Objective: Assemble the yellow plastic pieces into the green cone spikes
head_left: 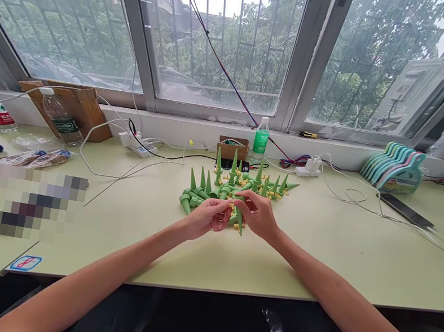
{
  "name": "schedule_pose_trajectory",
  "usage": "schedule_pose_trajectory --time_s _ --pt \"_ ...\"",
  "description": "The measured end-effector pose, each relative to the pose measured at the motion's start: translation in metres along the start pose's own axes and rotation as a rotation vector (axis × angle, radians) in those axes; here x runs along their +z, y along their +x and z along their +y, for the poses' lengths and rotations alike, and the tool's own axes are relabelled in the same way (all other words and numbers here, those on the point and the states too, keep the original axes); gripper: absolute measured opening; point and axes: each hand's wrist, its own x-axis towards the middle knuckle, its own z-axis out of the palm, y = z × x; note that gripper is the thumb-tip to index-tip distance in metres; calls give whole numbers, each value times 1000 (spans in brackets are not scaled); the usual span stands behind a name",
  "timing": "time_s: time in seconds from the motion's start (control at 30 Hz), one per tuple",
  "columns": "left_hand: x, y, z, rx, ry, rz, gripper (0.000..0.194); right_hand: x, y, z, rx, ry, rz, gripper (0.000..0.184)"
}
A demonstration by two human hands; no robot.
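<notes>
Over the near side of a pile of green plant watering spikes (201, 191), my two hands meet with their fingertips close together. My right hand (260, 214) is closed around one green watering spike (239, 223), whose tip points down toward the table. The fingers of my left hand (204, 219) are pinched at a small yellow part (231, 205) beside that spike. Whether the yellow part is joined to the spike I cannot make out. Other spikes in the pile stand upright or lie on their sides, several with yellow valves on them.
Behind the pile are a phone (239, 165), a small cardboard box (232, 149) and a green-labelled bottle (260, 140). Cables and power strips (140, 144) run along the wall. Another phone (406, 211) and pastel plastic pieces (393, 169) are at right; bottles (62, 118) stand left.
</notes>
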Motion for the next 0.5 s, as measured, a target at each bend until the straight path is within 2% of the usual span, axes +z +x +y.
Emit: schedule_pose_trajectory --time_s 0.2,0.5 --pt "3 -1 0 62 103 3 40 2 0 -2 80 55 10 32" --pt "9 -3 1 264 511 112 41 3 1 -8 186 155 -3 36"
